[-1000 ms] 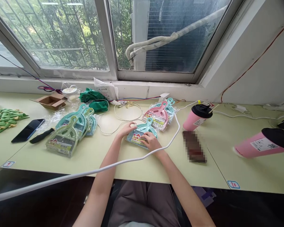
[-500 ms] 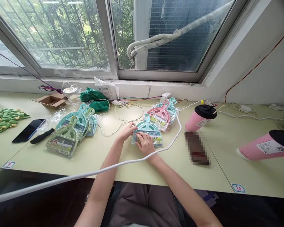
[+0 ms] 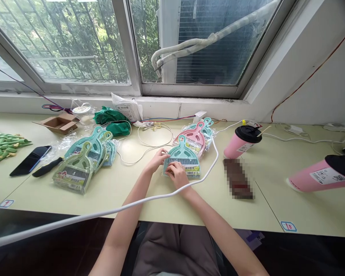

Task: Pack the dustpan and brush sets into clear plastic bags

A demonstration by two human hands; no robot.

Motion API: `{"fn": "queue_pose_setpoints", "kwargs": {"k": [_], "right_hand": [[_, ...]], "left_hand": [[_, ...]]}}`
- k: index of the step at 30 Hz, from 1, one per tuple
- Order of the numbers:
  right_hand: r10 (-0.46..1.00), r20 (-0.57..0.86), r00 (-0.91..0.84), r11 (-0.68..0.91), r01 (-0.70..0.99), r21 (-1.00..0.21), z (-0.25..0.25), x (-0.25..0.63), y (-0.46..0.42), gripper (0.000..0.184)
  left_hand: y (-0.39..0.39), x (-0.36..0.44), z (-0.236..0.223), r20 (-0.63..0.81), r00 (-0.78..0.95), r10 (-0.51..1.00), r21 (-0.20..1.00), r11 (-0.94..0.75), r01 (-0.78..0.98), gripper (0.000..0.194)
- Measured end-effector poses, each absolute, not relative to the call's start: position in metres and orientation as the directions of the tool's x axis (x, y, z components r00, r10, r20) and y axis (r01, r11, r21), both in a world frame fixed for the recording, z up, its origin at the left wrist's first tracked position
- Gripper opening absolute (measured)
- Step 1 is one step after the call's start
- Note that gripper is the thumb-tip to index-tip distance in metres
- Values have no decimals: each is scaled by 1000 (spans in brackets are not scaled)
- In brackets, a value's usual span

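Observation:
A teal dustpan-and-brush set (image 3: 186, 156) in clear plastic wrap is between my hands, its handle pointing at the window. My left hand (image 3: 157, 160) pinches the wrap at the set's left edge. Over the lower left front of the packet, my right hand (image 3: 176, 174) has its fingers bent and pressed together on the wrap; the fingertips partly cover the brush. Just behind lie a pink dustpan set (image 3: 194, 134) and another teal set (image 3: 208, 130), both wrapped. To the left, several more wrapped sets are stacked, with a green dustpan set (image 3: 76, 172) in front.
A white cable (image 3: 143, 200) crosses in front of my forearms. Pink cups (image 3: 232, 147) and a blurred dark object (image 3: 238, 179) stand or lie on the right. On the left are a black-handled tool (image 3: 47, 167), a phone (image 3: 30, 161), an open cardboard box (image 3: 59, 124) and woven green pieces (image 3: 5, 147).
The teal set has shifted slightly up and to the right, and its front shows more fully. My right fingers have curled in more. The view has also moved a little.

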State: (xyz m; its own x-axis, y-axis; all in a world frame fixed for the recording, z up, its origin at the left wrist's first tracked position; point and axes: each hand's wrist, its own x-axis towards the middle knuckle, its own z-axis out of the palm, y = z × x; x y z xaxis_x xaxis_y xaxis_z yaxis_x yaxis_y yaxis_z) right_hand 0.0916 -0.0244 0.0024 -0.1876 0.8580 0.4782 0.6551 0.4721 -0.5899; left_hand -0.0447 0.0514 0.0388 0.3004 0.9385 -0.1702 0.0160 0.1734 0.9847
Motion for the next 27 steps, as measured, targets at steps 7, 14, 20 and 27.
{"fn": "queue_pose_setpoints", "kwargs": {"k": [7,14,20,27], "right_hand": [[873,453,-183,443,689,-574,6,92,-26,16],[873,481,-84,326,834,-445,5,94,-27,24],[880,466,-92,319,841,-437,1,106,-18,23],[867,493,-64,293,868,-401,-3,110,-11,20]], "left_hand": [[51,-39,34,-182,280,943,983,175,50,32],[60,-48,33,-114,168,979,988,130,-83,39],[63,-50,31,-100,104,990,990,109,-94,38],[60,-45,29,-87,113,990,991,98,-92,37]]}}
